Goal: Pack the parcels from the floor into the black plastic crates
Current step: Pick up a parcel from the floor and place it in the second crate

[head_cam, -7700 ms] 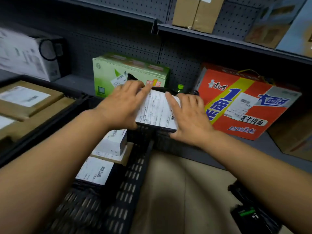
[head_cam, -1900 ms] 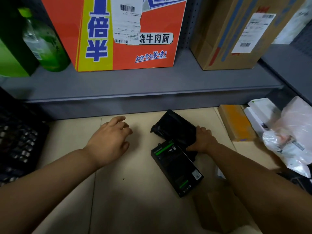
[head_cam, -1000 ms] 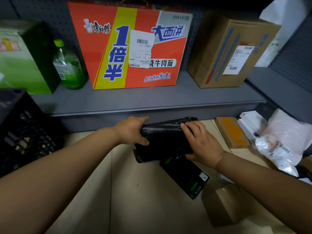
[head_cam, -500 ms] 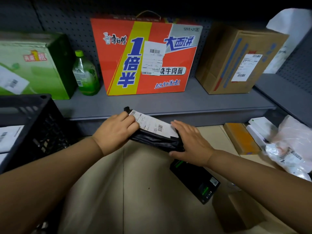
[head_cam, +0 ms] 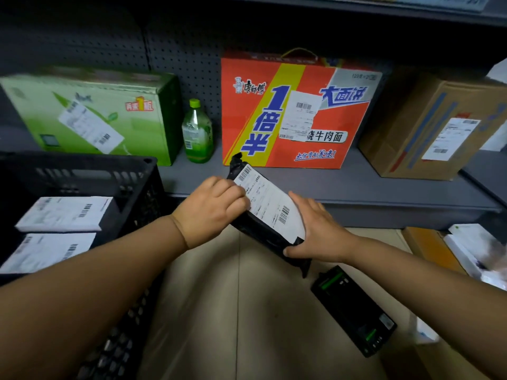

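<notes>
A black plastic-wrapped parcel (head_cam: 270, 207) with a white shipping label facing up is held in the air between both hands, tilted, its far end up near the shelf edge. My left hand (head_cam: 211, 209) grips its left side with the fingers curled over the label. My right hand (head_cam: 315, 231) grips its lower right end, thumb underneath. The black plastic crate (head_cam: 134, 193) stands on the left and holds two white-labelled parcels (head_cam: 65, 215). A black box with green stripes (head_cam: 354, 311) lies on the floor at the lower right.
On the grey shelf (head_cam: 356, 187) behind stand a green carton (head_cam: 96, 113), a green bottle (head_cam: 197, 133), a red noodle carton (head_cam: 296, 111) and a brown cardboard box (head_cam: 439, 124). More parcels (head_cam: 452, 248) lie on the floor at the far right. Beige floor (head_cam: 233, 311) lies between crate and black box.
Both hands have lifted the black parcel off the floor, turned it label-up and carried it left toward the crate. The view has swung left, bringing the crate in.
</notes>
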Tool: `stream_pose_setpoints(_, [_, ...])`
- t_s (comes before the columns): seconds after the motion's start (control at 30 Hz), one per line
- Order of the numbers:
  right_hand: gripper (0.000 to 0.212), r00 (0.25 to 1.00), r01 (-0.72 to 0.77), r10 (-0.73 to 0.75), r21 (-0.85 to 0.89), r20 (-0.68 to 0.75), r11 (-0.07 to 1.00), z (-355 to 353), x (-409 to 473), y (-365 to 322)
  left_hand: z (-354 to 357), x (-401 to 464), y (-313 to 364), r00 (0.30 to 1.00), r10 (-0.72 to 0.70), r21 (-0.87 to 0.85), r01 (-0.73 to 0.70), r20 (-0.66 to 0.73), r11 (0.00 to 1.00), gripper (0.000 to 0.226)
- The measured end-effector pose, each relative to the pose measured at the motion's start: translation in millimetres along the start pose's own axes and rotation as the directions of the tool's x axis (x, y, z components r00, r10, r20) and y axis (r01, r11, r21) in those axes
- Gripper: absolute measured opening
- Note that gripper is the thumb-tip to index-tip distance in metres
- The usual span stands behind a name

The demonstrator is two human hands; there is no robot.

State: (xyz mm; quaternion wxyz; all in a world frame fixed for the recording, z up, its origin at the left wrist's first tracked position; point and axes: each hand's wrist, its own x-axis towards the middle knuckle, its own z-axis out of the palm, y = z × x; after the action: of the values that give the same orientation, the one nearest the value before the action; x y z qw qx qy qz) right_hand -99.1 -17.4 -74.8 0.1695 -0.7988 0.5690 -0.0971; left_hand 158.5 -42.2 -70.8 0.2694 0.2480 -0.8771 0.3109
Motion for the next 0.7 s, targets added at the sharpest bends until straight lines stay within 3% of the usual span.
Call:
stream_pose_setpoints(0.1, [0.119, 0.995, 0.038, -0.046, -0.091, -0.093, 0.995, -9, 9, -25, -20, -10, -18, 0.993, -0.077, -0.006, 0.078, 0.095, 0.997, 0.04])
stream_pose_setpoints(0.2, [0.116, 0.965, 0.106, -0.157, -0.234, -0.212, 0.967, -22, 19, -52, -40, -21, -40, 0.928, -0.123, -0.001, 0.131, 0.352, 0.991, 0.087])
stream_pose_setpoints(0.27, [0.114, 0.94, 0.145, -0.248, -0.382, -0.235, 0.913, -31, 30, -72, -60, -24, -54, 0.888, -0.191, 0.021, 0.201, 0.419, 0.979, 0.105])
stream_pose_setpoints(0.37, [0.113, 0.902, 0.178, -0.348, -0.514, -0.255, 0.839, -40, 53, -111, -87, -31, -88, 0.812, -0.33, 0.081, 0.334, 0.481, 0.939, 0.114])
stream_pose_setpoints(0.53, [0.107, 0.836, 0.277, -0.46, -0.493, -0.3, 0.825, -28, 88, -198, -139, -77, -148, 0.745, -0.47, 0.22, 0.417, 0.474, 0.882, 0.117])
stream_pose_setpoints(0.7, [0.11, 0.795, 0.379, -0.555, -0.516, -0.242, 0.768, 8, 130, -286, -181, -150, -186, 0.623, -0.65, 0.354, 0.545, 0.436, 0.76, 0.119])
